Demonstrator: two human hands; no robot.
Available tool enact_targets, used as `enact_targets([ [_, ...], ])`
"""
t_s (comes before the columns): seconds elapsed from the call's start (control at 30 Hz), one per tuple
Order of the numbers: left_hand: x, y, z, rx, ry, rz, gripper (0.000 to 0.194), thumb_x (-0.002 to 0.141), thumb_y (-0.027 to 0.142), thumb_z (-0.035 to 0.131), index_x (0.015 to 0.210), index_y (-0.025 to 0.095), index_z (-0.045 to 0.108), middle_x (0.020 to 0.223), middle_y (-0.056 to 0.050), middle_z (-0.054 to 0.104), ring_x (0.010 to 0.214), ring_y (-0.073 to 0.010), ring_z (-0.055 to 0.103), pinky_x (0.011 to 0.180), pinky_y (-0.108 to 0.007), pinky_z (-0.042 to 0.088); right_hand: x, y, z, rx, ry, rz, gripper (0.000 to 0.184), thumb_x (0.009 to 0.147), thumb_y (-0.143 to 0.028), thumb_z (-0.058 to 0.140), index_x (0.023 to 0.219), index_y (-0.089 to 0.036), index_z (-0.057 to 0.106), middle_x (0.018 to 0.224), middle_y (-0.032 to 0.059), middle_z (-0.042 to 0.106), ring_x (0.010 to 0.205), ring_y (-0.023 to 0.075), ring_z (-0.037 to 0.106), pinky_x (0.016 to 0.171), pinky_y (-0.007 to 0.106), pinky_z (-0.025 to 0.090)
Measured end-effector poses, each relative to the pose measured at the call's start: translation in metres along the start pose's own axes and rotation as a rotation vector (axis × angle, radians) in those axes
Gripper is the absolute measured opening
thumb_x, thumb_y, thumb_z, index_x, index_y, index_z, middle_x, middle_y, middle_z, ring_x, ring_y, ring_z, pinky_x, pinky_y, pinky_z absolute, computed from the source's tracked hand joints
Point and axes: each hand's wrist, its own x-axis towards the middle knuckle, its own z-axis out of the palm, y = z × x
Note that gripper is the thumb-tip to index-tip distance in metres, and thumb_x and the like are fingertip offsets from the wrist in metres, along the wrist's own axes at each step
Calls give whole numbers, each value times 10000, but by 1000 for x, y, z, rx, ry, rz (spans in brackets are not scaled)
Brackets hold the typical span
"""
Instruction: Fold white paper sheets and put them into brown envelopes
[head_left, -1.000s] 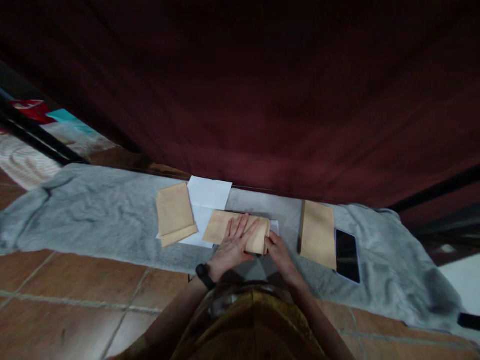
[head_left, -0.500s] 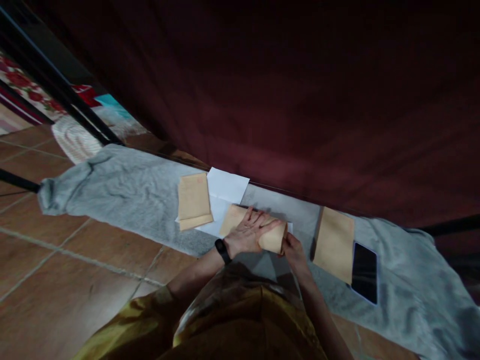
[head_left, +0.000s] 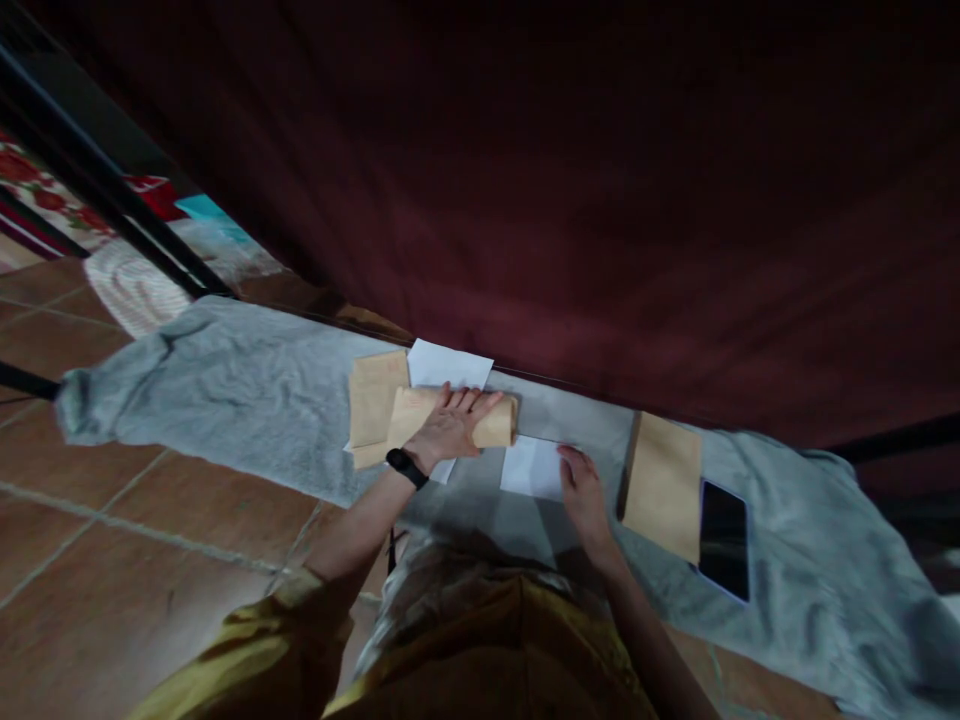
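Note:
My left hand [head_left: 448, 425], with a dark band on its wrist, lies flat with fingers spread on a folded brown envelope [head_left: 496, 424]. The envelope covers part of a white sheet [head_left: 450, 364] and overlaps the stack of brown envelopes [head_left: 377, 397] to its left. My right hand [head_left: 585, 490] has its fingers bent at the right edge of a small white paper [head_left: 531, 467], which it appears to pinch between thumb and fingers. That paper lies flat on the grey cloth, just right of the envelope; its right end is hidden by the hand.
A pile of brown envelopes [head_left: 663, 486] lies right of my right hand, with a dark-screened phone [head_left: 724, 540] beside it. Grey cloth [head_left: 255, 400] covers the long low surface. A dark red curtain [head_left: 570, 250] hangs behind. Black metal poles [head_left: 97, 180] stand left, above tiled floor [head_left: 90, 560].
My left hand and the folded envelope have shifted left, up against the envelope stack. My right hand has let go of the envelope's right end and is now at the small white paper.

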Motion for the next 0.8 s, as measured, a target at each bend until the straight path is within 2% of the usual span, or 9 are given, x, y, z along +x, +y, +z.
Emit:
enact_targets([
  [0.13,4,-25,9,20,-140,-130,1225,661,374,894,1643,282,168,1658,-186,307,1521,-433,258,1223,-659,40,0,-9,20,-215,-43,-163,440,1038,-284,355,1351,-147,632,1494,145,559,1433,253,446,1174,471,397],
  [0.23,2,-21,14,-2,-140,-157,1171,691,360,887,1636,294,199,1693,-171,241,1556,-434,179,1220,-681,58,-4,-14,33,-381,-100,-185,472,1053,-285,360,1447,-116,558,1557,161,497,1473,277,399,1196,483,354],
  [0.33,-2,8,26,-86,19,-61,910,865,389,740,1622,249,255,1688,-150,273,1571,-351,198,1261,-592,120,-7,-14,39,-482,-111,-195,497,1055,-260,346,1502,-104,498,1582,170,464,1470,283,413,1209,492,323],
  [0.43,-4,57,54,-235,128,61,617,1045,412,443,1598,173,311,1656,-139,354,1539,-233,315,1256,-421,272,-9,-12,40,-531,-123,-228,522,1039,-234,355,1530,-93,461,1607,179,422,1494,285,382,1215,497,312],
  [0.5,-5,88,77,-288,128,102,620,1066,457,368,1590,131,318,1637,-153,385,1526,-226,345,1242,-402,313,-11,-11,40,-555,-134,-258,548,1015,-205,368,1548,-95,434,1618,171,405,1515,276,347,1231,494,292],
  [0.57,-6,108,95,-281,174,72,651,1065,480,354,1597,109,295,1638,-174,374,1536,-253,326,1248,-451,303,-13,-10,39,-581,-131,-274,576,995,-177,376,1564,-94,407,1629,165,390,1532,268,312,1245,491,270],
  [0.67,-8,119,109,-232,227,11,681,1061,483,356,1609,90,259,1651,-182,341,1552,-265,284,1263,-486,269,-15,-7,37,-605,-128,-278,582,1000,-165,377,1580,-110,378,1644,156,366,1548,271,274,1248,512,259],
  [0.8,-9,116,111,-155,237,-33,707,1050,508,376,1594,64,296,1650,-191,335,1557,-282,268,1267,-492,254,-16,-2,33,-602,-94,-197,554,1049,-217,349,1591,-102,342,1644,175,357,1541,277,289,1222,538,296],
])
